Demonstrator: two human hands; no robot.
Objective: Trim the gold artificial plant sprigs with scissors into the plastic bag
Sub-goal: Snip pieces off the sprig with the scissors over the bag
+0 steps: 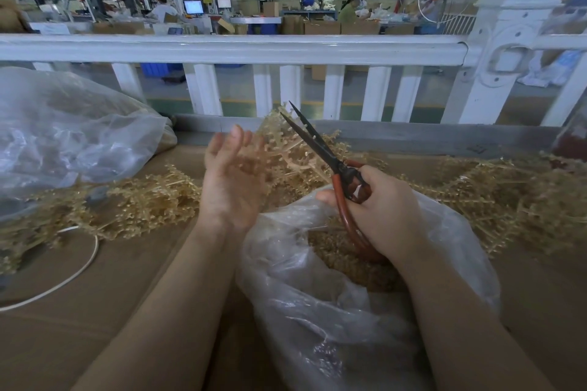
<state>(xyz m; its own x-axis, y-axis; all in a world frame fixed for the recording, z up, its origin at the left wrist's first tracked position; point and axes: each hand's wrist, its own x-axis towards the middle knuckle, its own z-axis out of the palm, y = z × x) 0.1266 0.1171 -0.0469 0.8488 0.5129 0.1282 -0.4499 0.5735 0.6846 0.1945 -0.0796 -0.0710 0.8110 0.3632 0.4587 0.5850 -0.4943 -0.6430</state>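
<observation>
gold plastic artificial plant sprigs (133,203) lie heaped across the brown tabletop, left and right. red-handled scissors with dark blades (320,149) point up and away, blades slightly parted over one raised sprig (286,149). clear plastic bag (317,311) sits open nearest the camera, holding gold trimmings (343,260).

A white painted railing (241,49) with upright balusters crosses the upper half of the frame, ending in a domed white post (508,51) at upper right. A thin white looped cord (84,263) lies on the brown cardboard-covered table (111,311) at lower left. Cardboard boxes (320,27) stand beyond the railing.
</observation>
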